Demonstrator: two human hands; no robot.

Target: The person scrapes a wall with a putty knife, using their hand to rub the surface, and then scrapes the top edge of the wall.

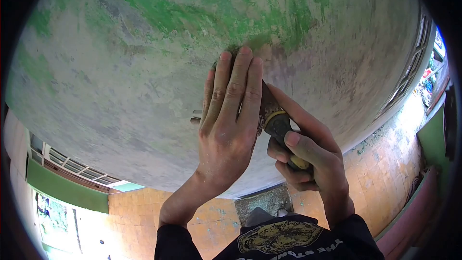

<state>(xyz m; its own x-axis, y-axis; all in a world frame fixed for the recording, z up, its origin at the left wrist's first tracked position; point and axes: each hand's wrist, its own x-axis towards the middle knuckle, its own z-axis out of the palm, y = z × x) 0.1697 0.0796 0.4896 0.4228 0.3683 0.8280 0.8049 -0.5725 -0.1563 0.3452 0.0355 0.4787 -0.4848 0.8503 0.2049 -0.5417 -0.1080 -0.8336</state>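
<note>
My right hand (313, 151) is wrapped round the black and yellow handle of a scraper (277, 123), its index finger stretched along the tool. The scraper's dark blade part runs up and left, partly hidden under my left hand (231, 101). That hand lies flat with its fingers stretched upward, pressing over the blade against a wall (144, 77) with patchy green and grey paint. A small metal piece sticks out left of my left hand. Dark, roughened surface shows at the fingertips.
Orange floor tiles (207, 224) with scattered paint flakes lie below the wall. Louvred windows (77, 168) stand at the lower left and at the right edge. A speckled grey slab (262, 203) sits on the floor near my body. A pink low wall (409, 212) runs at the lower right.
</note>
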